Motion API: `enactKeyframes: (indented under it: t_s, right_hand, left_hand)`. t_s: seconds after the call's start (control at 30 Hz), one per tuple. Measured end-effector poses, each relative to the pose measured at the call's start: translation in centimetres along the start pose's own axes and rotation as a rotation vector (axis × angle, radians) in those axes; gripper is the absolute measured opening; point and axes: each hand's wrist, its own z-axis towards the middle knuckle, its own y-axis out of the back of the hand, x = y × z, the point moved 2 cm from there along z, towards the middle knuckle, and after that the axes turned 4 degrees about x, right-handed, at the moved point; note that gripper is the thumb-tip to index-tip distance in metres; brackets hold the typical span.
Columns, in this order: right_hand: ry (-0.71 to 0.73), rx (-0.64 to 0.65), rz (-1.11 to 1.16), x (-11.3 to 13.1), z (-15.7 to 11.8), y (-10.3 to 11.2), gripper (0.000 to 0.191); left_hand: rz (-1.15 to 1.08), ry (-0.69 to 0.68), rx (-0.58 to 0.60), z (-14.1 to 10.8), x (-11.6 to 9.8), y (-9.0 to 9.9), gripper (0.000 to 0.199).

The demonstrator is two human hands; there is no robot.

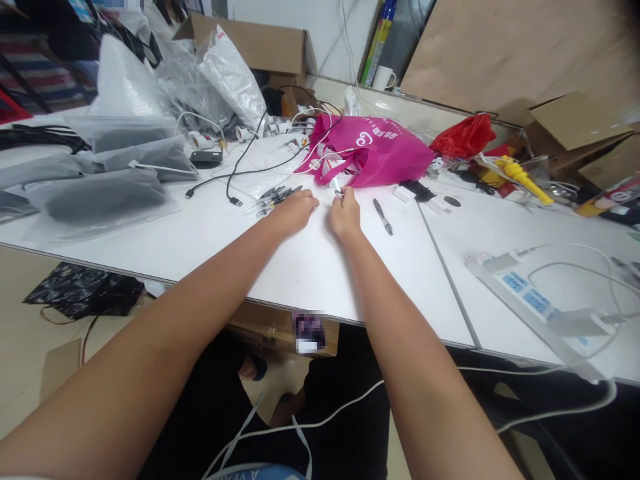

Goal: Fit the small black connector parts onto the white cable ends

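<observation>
My left hand (296,212) rests on the white table (310,273), its fingers curled beside a small pile of pens (273,200); whether it grips anything is hidden. To its right, my right hand (345,212) is closed around a small white object (337,187) that sticks up past the fingertips. Just behind both hands lies a magenta bag (387,153), its opening facing left with white items inside. A single grey pen (383,217) lies to the right of my right hand.
Grey pouches (100,193) cover the left side, near a black cable (233,183). A power strip (535,300) with white cords lies at the right. Behind it are a red bag (463,137), a yellow tool (523,179) and cardboard boxes (575,127).
</observation>
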Motion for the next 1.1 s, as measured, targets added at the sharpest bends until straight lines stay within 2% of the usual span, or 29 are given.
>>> enactKeyframes:
  t_s: [0.4,0.6,0.8,1.0,1.1]
  right_hand:
    - [-0.026,0.010,-0.031,0.1,-0.1,0.1,0.028]
    - [-0.021,0.009,-0.002,0.1,-0.1,0.1,0.026]
    - [-0.044,0.025,-0.028,0.7,-0.4,0.4,0.027]
    - [-0.045,0.007,-0.003,0.8,-0.6,0.5,0.020]
    - [-0.012,0.040,-0.012,1.3,-1.0,0.4,0.022]
  left_hand:
    - [0.006,0.069,0.029,-0.1,1.3,0.7,0.028]
    - [-0.066,0.087,0.001,-0.1,1.7,1.0,0.024]
    - [-0.040,0.091,-0.012,-0.3,1.6,1.1,0.024]
    - [-0.207,0.127,-0.023,-0.6,1.6,1.6,0.023]
    - [-0.398,0.210,-0.064,-0.3,1.7,1.6,0.022]
